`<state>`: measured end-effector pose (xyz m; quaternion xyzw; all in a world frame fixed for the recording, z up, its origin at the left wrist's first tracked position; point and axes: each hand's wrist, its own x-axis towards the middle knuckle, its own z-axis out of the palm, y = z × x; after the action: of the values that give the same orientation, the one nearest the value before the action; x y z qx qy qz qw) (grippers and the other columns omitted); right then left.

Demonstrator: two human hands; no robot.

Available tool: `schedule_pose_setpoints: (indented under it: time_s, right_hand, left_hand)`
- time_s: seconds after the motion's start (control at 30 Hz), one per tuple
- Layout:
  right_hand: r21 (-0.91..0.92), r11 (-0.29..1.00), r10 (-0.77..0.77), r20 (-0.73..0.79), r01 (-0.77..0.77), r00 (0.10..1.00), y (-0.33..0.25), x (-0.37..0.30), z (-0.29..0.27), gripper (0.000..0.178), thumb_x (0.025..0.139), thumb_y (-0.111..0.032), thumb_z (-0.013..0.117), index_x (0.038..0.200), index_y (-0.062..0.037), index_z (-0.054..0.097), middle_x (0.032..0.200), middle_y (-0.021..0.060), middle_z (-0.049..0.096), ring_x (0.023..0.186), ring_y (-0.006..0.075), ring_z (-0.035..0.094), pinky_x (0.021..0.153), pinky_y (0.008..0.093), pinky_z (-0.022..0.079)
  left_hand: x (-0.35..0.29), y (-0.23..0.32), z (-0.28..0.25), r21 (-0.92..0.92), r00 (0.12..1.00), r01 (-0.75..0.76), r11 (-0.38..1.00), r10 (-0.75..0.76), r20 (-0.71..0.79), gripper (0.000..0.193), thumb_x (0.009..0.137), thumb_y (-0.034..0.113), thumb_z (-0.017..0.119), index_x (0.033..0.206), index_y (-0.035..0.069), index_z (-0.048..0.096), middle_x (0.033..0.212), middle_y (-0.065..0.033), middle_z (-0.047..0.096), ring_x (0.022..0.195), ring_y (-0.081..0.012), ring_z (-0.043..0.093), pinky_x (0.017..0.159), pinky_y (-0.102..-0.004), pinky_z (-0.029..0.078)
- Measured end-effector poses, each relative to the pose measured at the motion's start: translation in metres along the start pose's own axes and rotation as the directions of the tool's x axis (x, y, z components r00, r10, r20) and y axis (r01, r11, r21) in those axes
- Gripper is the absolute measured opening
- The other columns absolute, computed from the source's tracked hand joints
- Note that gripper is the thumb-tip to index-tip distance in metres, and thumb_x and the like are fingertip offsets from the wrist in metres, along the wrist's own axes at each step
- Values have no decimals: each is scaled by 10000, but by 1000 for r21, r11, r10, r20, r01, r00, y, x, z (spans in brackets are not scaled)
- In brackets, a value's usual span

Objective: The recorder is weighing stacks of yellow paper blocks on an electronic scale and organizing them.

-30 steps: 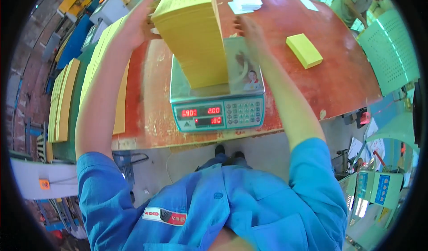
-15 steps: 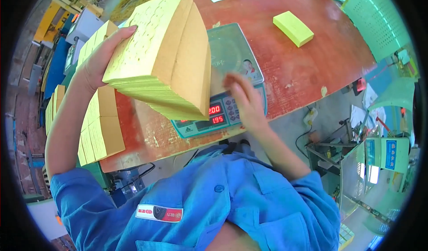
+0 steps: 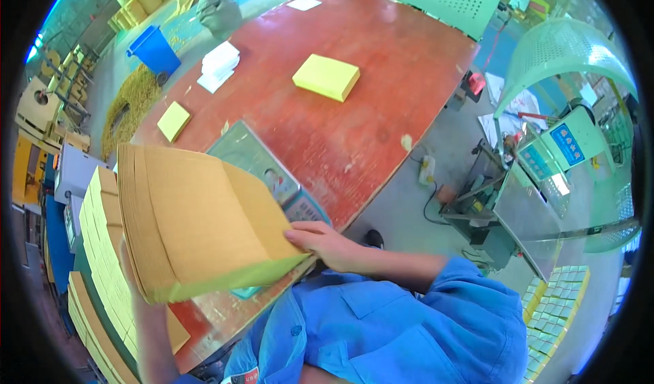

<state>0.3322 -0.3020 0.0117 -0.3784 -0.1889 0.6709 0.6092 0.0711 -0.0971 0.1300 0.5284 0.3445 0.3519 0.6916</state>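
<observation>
Thick stack of yellow-brown paper envelopes [image 3: 204, 224] held off the red wooden table [image 3: 354, 111], tilted, right hand [image 3: 325, 242] gripping its near corner, fingertips [image 3: 294, 235] pressed on the top sheet. Left hand [image 3: 128, 265] mostly hidden behind the stack's far edge, supporting it. Just beyond the right fingers, grey digital weighing scale [image 3: 262, 166]; well beyond, small yellow paper pad [image 3: 327, 77].

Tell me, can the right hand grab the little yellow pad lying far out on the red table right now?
Probably not. The right hand is holding up the big yellow stack together with the left hand, and the yellow pad lies far across the red table.
</observation>
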Motion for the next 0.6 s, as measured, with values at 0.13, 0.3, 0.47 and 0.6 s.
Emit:
schedule_pose_setpoints:
  time_s: [0.13, 0.3, 0.47, 0.6]
  right_hand:
    - [-246, 962, -133, -29, 122, 991, -88, -19, -65, 372, 955, -250, 572, 1195, 33, 602, 1162, 56, 635, 1099, 131, 553, 938, 271, 421]
    - [-305, 929, -256, -124, 208, 959, -192, 11, -210, 436, 930, -300, 600, 1194, 47, 612, 1104, 88, 658, 1057, 155, 572, 920, 299, 431]
    - [-354, 922, -201, -89, 157, 976, -291, 70, -354, 329, 936, -290, 566, 1076, -5, 653, 914, 36, 666, 811, 114, 595, 697, 266, 456]
    - [-374, 925, -77, -4, 70, 997, -374, 141, -463, 310, 937, -337, 531, 965, -63, 672, 796, 1, 642, 646, 96, 555, 552, 256, 411]
  left_hand:
    - [24, -42, 54, -85, 996, -66, 994, 60, -69, 503, 988, 404, 409, 1328, 42, 485, 1236, -108, 589, 1107, -212, 598, 913, -373, 514]
    - [106, -52, 244, -173, 998, 55, 983, -50, 32, 628, 947, 491, 458, 1382, 40, 409, 1277, -137, 558, 1129, -250, 591, 951, -405, 503]
    - [208, -105, 371, -401, 959, 284, 871, -250, 136, 546, 948, 488, 484, 1361, 131, 469, 1303, -83, 567, 1131, -255, 585, 955, -448, 478]
    - [305, -132, 468, -467, 943, 330, 820, -267, 197, 538, 912, 502, 537, 1342, 181, 496, 1277, -52, 592, 1152, -265, 569, 954, -528, 445]
